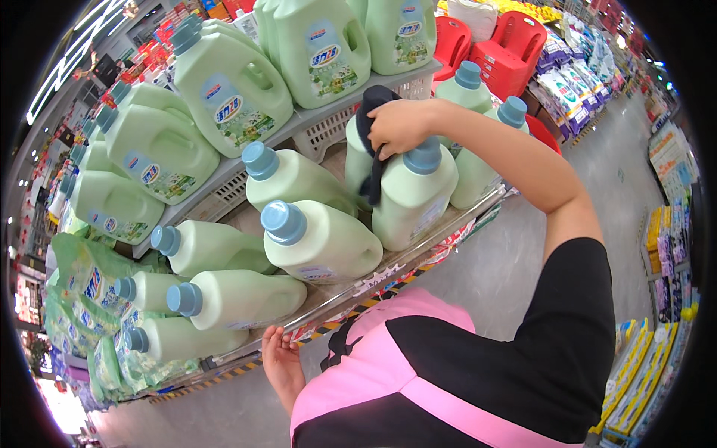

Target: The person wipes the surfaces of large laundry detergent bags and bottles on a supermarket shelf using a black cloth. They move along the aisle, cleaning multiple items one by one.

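My right hand (pixel 404 126) grips a black cloth (pixel 371 120), which lies over the cap area of a pale green detergent jug (pixel 356 159) and hangs down its side. Close below that hand stands another green jug (pixel 414 193) with a blue cap. My left hand (pixel 282 355), fingers curled, is at the metal front rail (pixel 319 311) of the display shelf; whether it holds the rail cannot be told. Nearer the left hand are a jug (pixel 322 241) at the front and a jug (pixel 246 297) further left, both blue-capped.
More detergent jugs (pixel 229 95) line a raised grey ledge (pixel 313 112) behind. Green refill bags (pixel 89 280) are piled at the left. Stacked red plastic chairs (pixel 510 50) stand beyond the display. An aisle floor (pixel 627 145) runs along the right, with shelved goods (pixel 666 241) beside it.
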`<action>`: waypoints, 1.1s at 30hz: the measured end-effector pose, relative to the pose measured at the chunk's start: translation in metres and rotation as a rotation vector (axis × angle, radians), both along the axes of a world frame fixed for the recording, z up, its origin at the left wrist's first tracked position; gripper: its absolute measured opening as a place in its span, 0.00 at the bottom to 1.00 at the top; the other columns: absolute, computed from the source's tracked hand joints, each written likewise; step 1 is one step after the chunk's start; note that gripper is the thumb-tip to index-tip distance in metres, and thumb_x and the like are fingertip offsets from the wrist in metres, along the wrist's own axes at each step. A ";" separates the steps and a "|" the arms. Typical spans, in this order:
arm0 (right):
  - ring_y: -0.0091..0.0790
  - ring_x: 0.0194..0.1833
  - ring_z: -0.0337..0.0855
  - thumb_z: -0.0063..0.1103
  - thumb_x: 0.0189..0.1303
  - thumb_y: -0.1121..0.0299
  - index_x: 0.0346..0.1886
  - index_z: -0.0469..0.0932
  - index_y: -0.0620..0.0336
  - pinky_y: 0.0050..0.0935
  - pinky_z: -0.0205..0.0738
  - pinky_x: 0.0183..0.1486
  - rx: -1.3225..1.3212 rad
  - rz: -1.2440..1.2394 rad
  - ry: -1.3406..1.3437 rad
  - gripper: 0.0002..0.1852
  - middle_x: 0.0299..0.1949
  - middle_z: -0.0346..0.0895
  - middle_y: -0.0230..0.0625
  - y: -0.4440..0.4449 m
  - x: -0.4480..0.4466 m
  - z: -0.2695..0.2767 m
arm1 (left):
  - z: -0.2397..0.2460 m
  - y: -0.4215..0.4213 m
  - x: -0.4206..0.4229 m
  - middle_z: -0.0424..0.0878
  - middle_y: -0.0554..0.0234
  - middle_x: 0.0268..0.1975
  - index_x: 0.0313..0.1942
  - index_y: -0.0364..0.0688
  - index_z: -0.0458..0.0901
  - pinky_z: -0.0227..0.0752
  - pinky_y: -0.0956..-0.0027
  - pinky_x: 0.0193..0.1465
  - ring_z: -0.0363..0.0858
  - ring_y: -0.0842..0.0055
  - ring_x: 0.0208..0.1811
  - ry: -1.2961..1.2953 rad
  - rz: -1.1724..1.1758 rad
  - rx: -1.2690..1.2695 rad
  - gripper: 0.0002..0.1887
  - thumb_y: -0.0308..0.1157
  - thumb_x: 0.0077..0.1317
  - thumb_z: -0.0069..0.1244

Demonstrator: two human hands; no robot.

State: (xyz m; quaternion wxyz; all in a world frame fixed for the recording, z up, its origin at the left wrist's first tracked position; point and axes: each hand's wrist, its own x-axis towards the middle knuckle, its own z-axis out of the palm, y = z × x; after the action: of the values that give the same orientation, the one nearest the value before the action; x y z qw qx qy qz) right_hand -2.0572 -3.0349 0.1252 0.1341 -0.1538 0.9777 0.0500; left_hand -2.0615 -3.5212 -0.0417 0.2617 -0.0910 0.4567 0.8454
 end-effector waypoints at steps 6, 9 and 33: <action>0.34 0.54 0.80 0.52 0.73 0.57 0.53 0.81 0.63 0.31 0.70 0.61 -0.943 -0.654 0.507 0.19 0.52 0.82 0.37 0.002 0.054 0.059 | 0.007 0.020 -0.001 0.82 0.64 0.45 0.53 0.42 0.75 0.70 0.77 0.41 0.77 0.82 0.40 -0.005 -0.029 -0.050 0.11 0.28 0.72 0.48; 0.37 0.66 0.72 0.47 0.76 0.57 0.65 0.73 0.62 0.38 0.63 0.70 -2.040 -0.086 0.676 0.23 0.65 0.74 0.39 0.072 0.114 0.033 | 0.011 0.034 -0.007 0.82 0.63 0.45 0.53 0.41 0.75 0.71 0.77 0.42 0.77 0.82 0.40 0.074 -0.102 -0.084 0.10 0.28 0.72 0.47; 0.35 0.74 0.60 0.46 0.75 0.56 0.77 0.54 0.60 0.36 0.54 0.75 -1.974 -0.231 0.496 0.32 0.78 0.52 0.45 -0.206 0.126 -0.092 | 0.083 0.130 -0.008 0.78 0.59 0.54 0.55 0.35 0.77 0.68 0.69 0.57 0.75 0.73 0.55 0.931 -0.624 -0.148 0.19 0.30 0.65 0.57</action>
State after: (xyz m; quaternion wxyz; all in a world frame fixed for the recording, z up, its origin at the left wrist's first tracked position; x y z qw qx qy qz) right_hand -1.9308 -3.2404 0.0331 -0.2545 -0.0857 0.5917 -0.7601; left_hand -2.0692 -3.3916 0.0414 0.2632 0.4127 0.5875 0.6444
